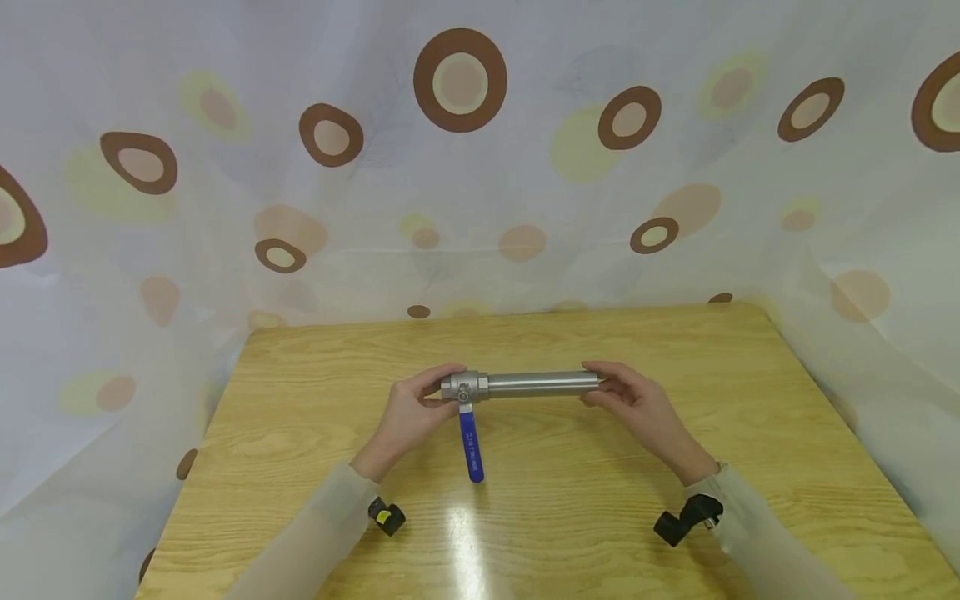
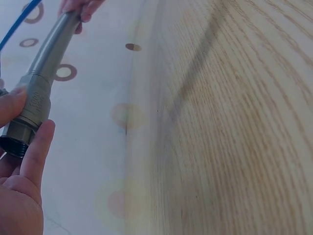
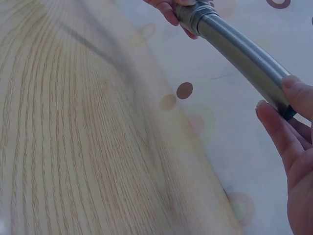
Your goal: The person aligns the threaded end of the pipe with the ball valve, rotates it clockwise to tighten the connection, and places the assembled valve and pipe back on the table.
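A steel ball valve (image 1: 468, 386) with a blue lever handle (image 1: 471, 446) is joined to a long metal pipe (image 1: 542, 384), and the two lie level in the air above the table. My left hand (image 1: 410, 417) grips the valve body between thumb and fingers. In the left wrist view the valve's open threaded end (image 2: 14, 146) faces the palm. At the pipe's free end my right hand (image 1: 637, 408) pinches with thumb and fingers, seen closer in the right wrist view, where the pipe (image 3: 247, 58) slants toward the fingertips. In the head view the lever points down toward the person.
The wooden table (image 1: 315, 367) spreads beneath both hands. Behind it and at its sides hangs a white sheet (image 1: 517, 175) printed with brown and yellow rings. Black wrist cameras sit on the left sleeve (image 1: 318, 521) and the right sleeve (image 1: 765, 529).
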`<state>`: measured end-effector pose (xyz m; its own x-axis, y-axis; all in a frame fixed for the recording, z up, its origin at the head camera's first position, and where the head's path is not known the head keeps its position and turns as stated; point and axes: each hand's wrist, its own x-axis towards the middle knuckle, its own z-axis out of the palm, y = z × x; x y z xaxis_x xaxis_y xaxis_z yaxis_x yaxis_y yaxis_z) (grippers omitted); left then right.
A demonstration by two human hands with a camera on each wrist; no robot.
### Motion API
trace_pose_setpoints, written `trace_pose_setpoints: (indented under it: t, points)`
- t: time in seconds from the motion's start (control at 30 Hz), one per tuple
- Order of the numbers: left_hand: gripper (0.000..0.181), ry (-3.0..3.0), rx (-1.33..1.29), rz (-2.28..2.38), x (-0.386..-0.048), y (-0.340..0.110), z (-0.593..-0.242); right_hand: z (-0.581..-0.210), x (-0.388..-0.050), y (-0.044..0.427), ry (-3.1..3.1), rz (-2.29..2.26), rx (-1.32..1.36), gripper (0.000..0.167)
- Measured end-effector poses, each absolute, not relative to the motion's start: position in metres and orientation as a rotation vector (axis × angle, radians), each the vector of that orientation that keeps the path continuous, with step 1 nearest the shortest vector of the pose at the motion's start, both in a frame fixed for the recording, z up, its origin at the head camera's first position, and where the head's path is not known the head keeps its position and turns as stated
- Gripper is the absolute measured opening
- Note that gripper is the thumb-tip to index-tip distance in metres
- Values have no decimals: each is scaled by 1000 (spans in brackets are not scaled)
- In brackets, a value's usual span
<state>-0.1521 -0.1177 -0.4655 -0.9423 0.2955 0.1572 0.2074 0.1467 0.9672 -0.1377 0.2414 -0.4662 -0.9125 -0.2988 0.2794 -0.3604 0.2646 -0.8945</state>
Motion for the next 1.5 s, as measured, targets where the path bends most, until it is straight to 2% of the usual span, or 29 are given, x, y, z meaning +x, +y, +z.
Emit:
trace_pose_setpoints:
  t: [0.2, 0.43, 0.67, 0.93, 1.17, 1.37, 1.5]
  points:
    - [46, 2319, 511, 1940, -153, -118, -466, -467, -138, 240, -2414, 1767, 705, 52]
    - [48, 2332, 519, 1927, -153, -117, -465, -466, -138, 242, -2442, 1740, 647, 44]
    - [47, 2323, 511, 1933, -152, -117, -464, -464, -137, 240, -2384, 1797, 719, 53]
    - [46, 2348, 530, 1926, -151, -116, -462, -465, -138, 242, -2411, 1748, 664, 40]
    - [47, 2332, 512, 1932, -152, -116, -462, -465, -138, 240, -2393, 1791, 692, 51]
    - [48, 2321, 543, 1947, -152, -116, -464, -463, -137, 241, -2435, 1744, 631, 42]
    - [47, 2327, 551, 1951, -153, -116, -464, -462, -137, 241, -2411, 1776, 643, 45]
